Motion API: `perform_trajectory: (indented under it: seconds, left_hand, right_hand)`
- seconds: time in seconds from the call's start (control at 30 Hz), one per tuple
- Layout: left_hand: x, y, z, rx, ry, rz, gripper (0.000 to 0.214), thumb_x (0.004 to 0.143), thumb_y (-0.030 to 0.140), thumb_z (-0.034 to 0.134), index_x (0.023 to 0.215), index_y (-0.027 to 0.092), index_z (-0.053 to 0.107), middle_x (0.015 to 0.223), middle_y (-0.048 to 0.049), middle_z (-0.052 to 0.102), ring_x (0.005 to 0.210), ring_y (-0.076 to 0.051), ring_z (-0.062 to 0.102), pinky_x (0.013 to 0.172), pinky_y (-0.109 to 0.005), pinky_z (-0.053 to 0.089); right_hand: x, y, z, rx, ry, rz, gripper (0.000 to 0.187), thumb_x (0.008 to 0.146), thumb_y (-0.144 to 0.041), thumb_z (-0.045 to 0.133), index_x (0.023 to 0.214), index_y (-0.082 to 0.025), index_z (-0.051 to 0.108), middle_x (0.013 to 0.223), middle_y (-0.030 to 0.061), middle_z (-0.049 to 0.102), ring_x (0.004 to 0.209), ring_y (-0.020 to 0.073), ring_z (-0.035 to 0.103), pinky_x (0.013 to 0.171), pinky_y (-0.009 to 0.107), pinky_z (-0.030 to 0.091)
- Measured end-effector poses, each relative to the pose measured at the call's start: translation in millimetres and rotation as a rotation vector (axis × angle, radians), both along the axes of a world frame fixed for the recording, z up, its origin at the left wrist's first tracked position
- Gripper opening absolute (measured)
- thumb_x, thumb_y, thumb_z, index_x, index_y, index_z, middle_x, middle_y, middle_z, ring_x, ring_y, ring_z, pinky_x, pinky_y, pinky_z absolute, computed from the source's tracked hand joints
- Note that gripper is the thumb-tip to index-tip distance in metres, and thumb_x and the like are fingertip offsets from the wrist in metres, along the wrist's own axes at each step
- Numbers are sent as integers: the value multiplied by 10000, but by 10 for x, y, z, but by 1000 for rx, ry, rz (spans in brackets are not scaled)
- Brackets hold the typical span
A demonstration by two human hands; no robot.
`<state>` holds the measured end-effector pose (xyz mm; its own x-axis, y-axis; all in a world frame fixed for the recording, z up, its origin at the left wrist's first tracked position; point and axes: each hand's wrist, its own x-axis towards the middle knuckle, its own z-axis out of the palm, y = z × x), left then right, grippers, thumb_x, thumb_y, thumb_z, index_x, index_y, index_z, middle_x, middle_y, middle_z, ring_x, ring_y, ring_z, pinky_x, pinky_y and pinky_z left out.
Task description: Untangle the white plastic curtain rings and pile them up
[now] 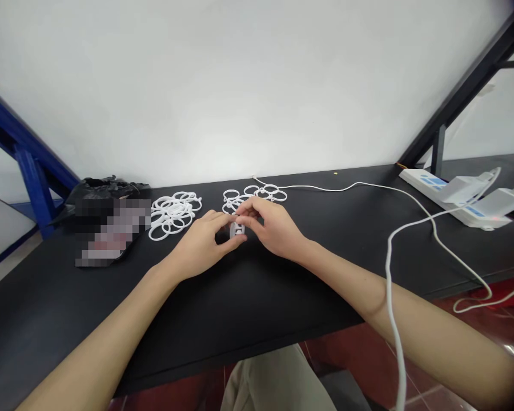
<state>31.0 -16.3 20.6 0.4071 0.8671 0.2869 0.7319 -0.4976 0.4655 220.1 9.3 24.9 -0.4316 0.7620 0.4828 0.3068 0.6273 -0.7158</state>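
A: Where the one black table point(282, 297) meets the wall, what sits on it?
B: One black bag point(98, 188) far left, one power strip point(428, 185) far right carrying two white plugs point(462, 185), and one white cable point(388, 274) trailing off the front edge.
A: And rings?
B: Two heaps: a bigger heap point(173, 214), too tangled to count, and a smaller heap point(257, 194) to its right.
A: Hands?
B: Two. The left hand point(201, 242) and right hand point(274, 225) meet mid-table in front of the smaller heap, each grip pinching one small white piece point(238, 229) between them.
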Motion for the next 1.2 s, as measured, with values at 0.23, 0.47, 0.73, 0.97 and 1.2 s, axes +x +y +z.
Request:
perform_trajectory:
  seconds: [0.23,0.47,0.73,0.97,1.2]
  left_hand:
    - [-15,36,-20,-38,52,-10,197,899,404,538,910,231,632,840,-7,650,824,-207,522,706,-331,421]
    - [-16,27,-7,-24,78,-11,314,884,526,542,962,238,638,924,-21,672,861,-221,543,737,-354,443]
    - [18,4,-11,1,54,2,316,867,521,559,984,243,653,829,-21,643,796,-211,564,685,-334,458]
    - [26,-1,-6,-36,41,44,323,858,505,572,1024,244,666,828,-21,641,768,-205,575,683,-331,463]
    - [17,14,9,-20,3,57,388,861,476,582,1175,256,642,906,-26,670,818,-212,601,758,-341,487]
  right_hand:
    - [17,11,-50,62,-122,82,169,836,-328,704,920,-189,658,926,12,576,795,113,576,774,267,479]
    - [2,27,-47,49,-103,59,126,879,-268,655,782,-191,632,830,-7,573,736,112,538,710,265,457]
    - [-8,43,-40,96,-108,-23,149,883,-196,627,737,-193,597,780,-12,608,727,124,542,698,270,427]
    - [-18,46,-50,85,-84,-35,146,885,-208,637,741,-187,627,775,-15,612,718,110,540,691,251,428]
    - [-14,74,-85,-4,1,-11,123,869,-329,667,877,-207,656,866,-1,659,757,118,595,720,260,479]
